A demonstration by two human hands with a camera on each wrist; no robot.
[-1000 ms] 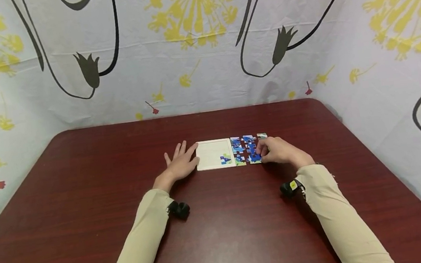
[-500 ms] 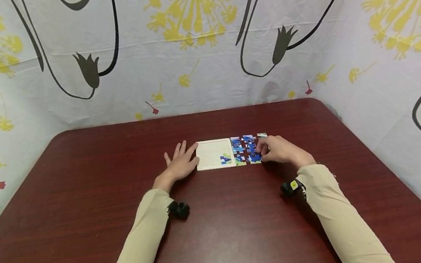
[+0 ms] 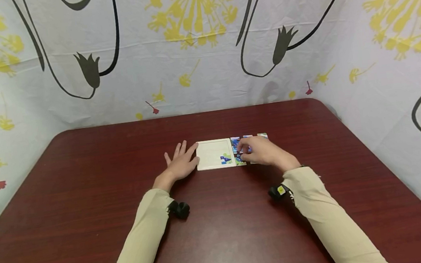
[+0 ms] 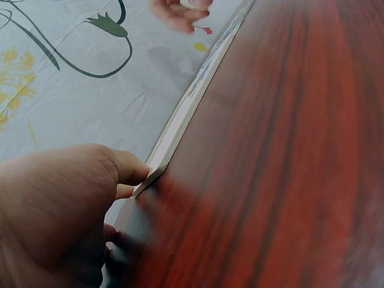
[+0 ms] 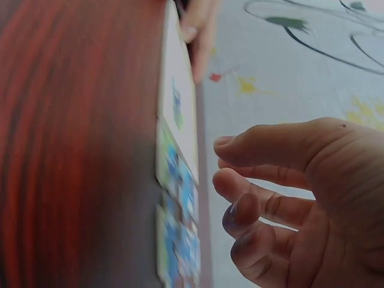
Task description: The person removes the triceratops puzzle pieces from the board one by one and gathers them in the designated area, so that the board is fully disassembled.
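My left hand (image 3: 179, 166), fingers spread, steadies the left edge of a pale wooden puzzle tray (image 3: 208, 151). In the left wrist view, thumb and finger touch the corner of the tray (image 4: 165, 156). A few blue and green puzzle pieces (image 3: 226, 159) lie joined in the tray's near right corner. My right hand (image 3: 263, 150) hovers over the loose pieces (image 3: 235, 140) beside the tray, thumb and fingertips drawn together. A pale bit of a puzzle piece (image 4: 197, 4) shows at those fingertips in the left wrist view; in the right wrist view the fingers mostly hide it.
Loose blue puzzle pieces (image 5: 177, 246) lie in columns against the tray's right side, partly covered by the right hand. One stray piece (image 3: 262, 135) is at the far right. The dark red table (image 3: 222, 226) meets a patterned cloth (image 3: 204, 79) at the back.
My right hand stayed over the right-hand pieces, then moved left toward the tray with its fingertips together. My left hand and the tray have not moved.
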